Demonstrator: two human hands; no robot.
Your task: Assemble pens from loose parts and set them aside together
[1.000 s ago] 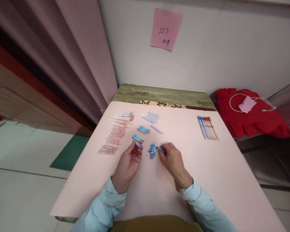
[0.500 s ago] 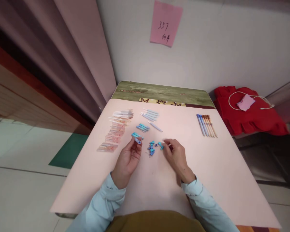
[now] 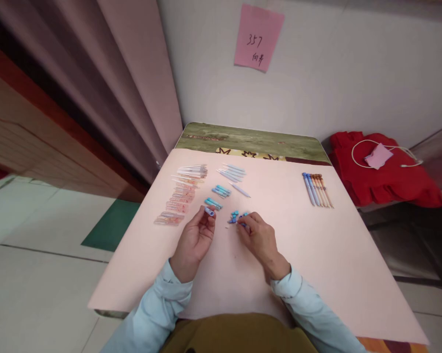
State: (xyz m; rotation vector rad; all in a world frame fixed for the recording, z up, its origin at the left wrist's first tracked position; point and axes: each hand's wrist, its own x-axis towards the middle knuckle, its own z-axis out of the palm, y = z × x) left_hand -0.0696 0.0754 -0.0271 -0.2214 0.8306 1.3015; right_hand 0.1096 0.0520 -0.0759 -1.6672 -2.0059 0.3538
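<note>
Between the thumb and fingers of my left hand (image 3: pixel 195 238) is a short lilac pen barrel piece (image 3: pixel 209 211), its hollow end facing right and towards me. My right hand (image 3: pixel 259 240) is over a small pile of blue and turquoise pen parts (image 3: pixel 234 215), fingertips pinched together at the pile's right side. What they grip is hidden by the fingers. Just beyond my left hand lie several turquoise barrel pieces (image 3: pixel 213 203), with a second group of turquoise and lilac pieces (image 3: pixel 221 191) behind them. A lilac pen body (image 3: pixel 239 189) rests farther back.
Pale blue pen bodies (image 3: pixel 231 172) lie at the back. Clear, pink-patterned barrels (image 3: pixel 180 198) and white pen bodies (image 3: pixel 192 170) run down the left. Blue and brown assembled pens (image 3: pixel 317 190) form a row at right. A red cushion (image 3: pixel 390 171) with a white cable stands beyond the pink-covered table (image 3: pixel 334 274).
My right hand has moved left and in to the pile of small parts, its fingertips closing there. My left hand still holds the lilac barrel piece. The view has shifted slightly.
</note>
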